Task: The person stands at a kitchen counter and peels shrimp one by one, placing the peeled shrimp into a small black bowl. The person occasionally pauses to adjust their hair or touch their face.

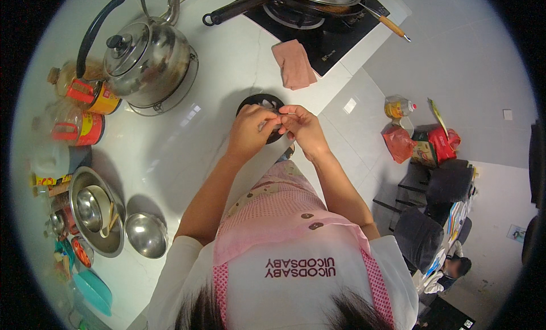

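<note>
A round black bowl (pixel 261 98) stands near the edge of the white countertop, with several pale pieces (pixel 268 104) in it. Above its right half, the fingertips of my left hand (pixel 254 127) and my right hand (pixel 303 127) meet in a pinch. Between them is a small item, mostly covered by the fingers and too small to name. My left hand hides much of the bowl. A folded pinkish cloth (pixel 294 64) lies beyond the bowl, beside the cooktop.
A black cooktop (pixel 337 48) carries a lidded pan (pixel 324 8). Far left stand a steel kettle (pixel 149 61), oil jugs (pixel 87 127), a steel basin (pixel 113 240) holding smaller bowls, a steel bowl (pixel 146 235) and a turquoise container (pixel 93 290). A person (pixel 454 268) sits at a table.
</note>
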The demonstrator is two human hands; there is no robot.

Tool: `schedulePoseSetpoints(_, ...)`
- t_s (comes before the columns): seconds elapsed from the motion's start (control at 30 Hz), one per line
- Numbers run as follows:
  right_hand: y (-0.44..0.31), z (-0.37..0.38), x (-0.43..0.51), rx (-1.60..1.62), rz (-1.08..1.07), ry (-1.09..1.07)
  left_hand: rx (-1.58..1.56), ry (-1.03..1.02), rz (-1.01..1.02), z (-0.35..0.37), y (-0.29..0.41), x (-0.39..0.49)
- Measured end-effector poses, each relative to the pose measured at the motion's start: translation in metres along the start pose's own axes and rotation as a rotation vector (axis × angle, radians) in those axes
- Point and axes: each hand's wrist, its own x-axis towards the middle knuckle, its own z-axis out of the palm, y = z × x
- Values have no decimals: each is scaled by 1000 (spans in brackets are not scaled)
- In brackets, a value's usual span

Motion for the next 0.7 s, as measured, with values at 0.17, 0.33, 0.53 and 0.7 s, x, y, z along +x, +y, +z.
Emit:
schedulePoseSetpoints(0.17,4,-1,0,-15,-59,-35,-84,133,-154,-7,-7,-9)
schedulePoseSetpoints(0.33,18,3,12,-517,-440,39,-136,272,-309,-24,-10,-22)
schedulePoseSetpoints(0.53,20,27,27,-1029,-810,-92,-159,324,-403,-28,-10,-36)
schedulePoseSetpoints(0.7,19,36,35,-1319,-765,-64,-161,314,-388,-23,-15,-43)
